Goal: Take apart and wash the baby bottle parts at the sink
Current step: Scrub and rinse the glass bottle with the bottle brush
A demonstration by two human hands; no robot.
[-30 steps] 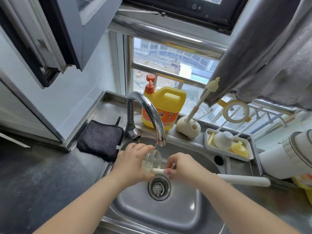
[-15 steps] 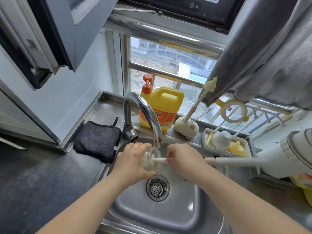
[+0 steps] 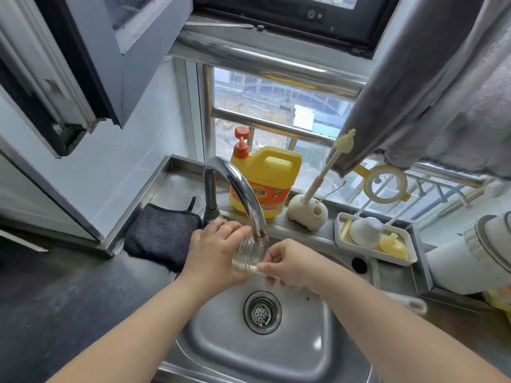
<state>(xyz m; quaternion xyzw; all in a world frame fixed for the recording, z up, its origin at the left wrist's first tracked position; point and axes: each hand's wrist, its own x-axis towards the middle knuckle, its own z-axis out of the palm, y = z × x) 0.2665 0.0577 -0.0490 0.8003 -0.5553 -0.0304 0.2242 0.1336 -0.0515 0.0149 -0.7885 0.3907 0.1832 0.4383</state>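
Over the sink (image 3: 318,352), right under the tap (image 3: 243,189) spout: left hand (image 3: 215,258) has its fingers curled round a clear ribbed bottle (image 3: 249,252), mouth facing 3 o'clock. Right hand (image 3: 293,266) pinches the white brush handle (image 3: 412,301) close to the bottle mouth, fingers bunched tight on it; handle's far end sticks out past the forearm toward 4 o'clock, blurred. Brush head not visible, can't tell how far inside it sits. Drain strainer (image 3: 262,312) at 6 o'clock from the hands. Black cloth (image 3: 163,233) on the counter at 9 o'clock. Yellow soap jug (image 3: 265,183) with orange pump at 12, behind the tap. Small brush upright in a cream holder (image 3: 307,212) at 1 o'clock. White tray (image 3: 370,251) at 3 o'clock holds a white dome piece and a yellow piece. Grey towel (image 3: 442,92) hangs at 2 o'clock.
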